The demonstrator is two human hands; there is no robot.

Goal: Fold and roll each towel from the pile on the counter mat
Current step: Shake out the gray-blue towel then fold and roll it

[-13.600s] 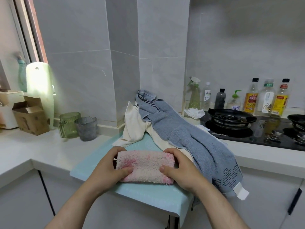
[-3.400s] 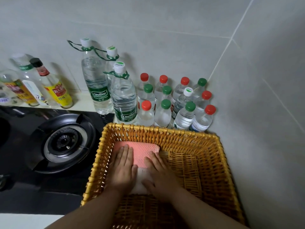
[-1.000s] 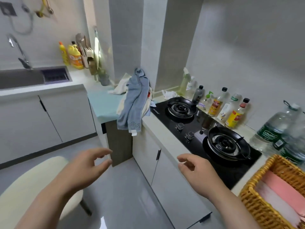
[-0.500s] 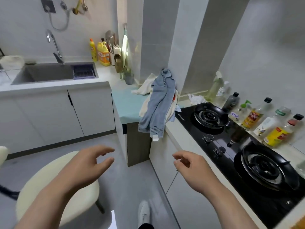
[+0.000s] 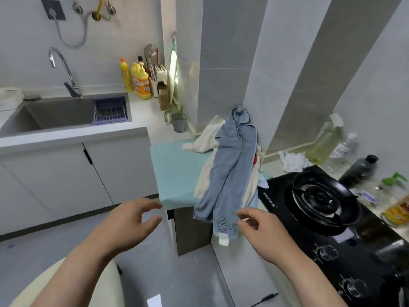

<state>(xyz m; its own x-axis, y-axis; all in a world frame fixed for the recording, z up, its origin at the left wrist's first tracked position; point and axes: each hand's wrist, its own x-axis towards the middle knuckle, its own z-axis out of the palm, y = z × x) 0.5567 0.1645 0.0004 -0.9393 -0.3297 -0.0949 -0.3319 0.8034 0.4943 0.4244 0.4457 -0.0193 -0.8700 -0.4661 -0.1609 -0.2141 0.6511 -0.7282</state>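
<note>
1. The wicker basket and the pink towel laid in it 3.4 s ago are out of view. The view now faces the pile, which sits nearer than it did 0.5 s ago.
2. My reading: 1 towel is rolled and stowed, and the person is going back for the next, so the task is at the start of a new round.
3. The blue towel (image 5: 230, 173) lies on top of the pile, on the right part of the mint mat (image 5: 174, 171), against the tiled pillar. Its lower end, with a white label, hangs over the front edge of the desk (image 5: 141, 111).
4. A cream towel (image 5: 205, 138) lies under it, and scraps of red and pale blue cloth peek out at the right, beside the stove (image 5: 321, 196).
5. The left hand (image 5: 132, 220) is raised ahead of the body, with the fingers loosely bent and spread and the thumb apart. It holds nothing.
6. The right hand (image 5: 263, 231) is raised the same way, empty and with the fingers lightly curled. Its fingertips show just beside the hanging end of the blue towel, though I cannot tell whether they touch it.
7. The blue towel looks the likely next pick, since it is topmost.
</note>
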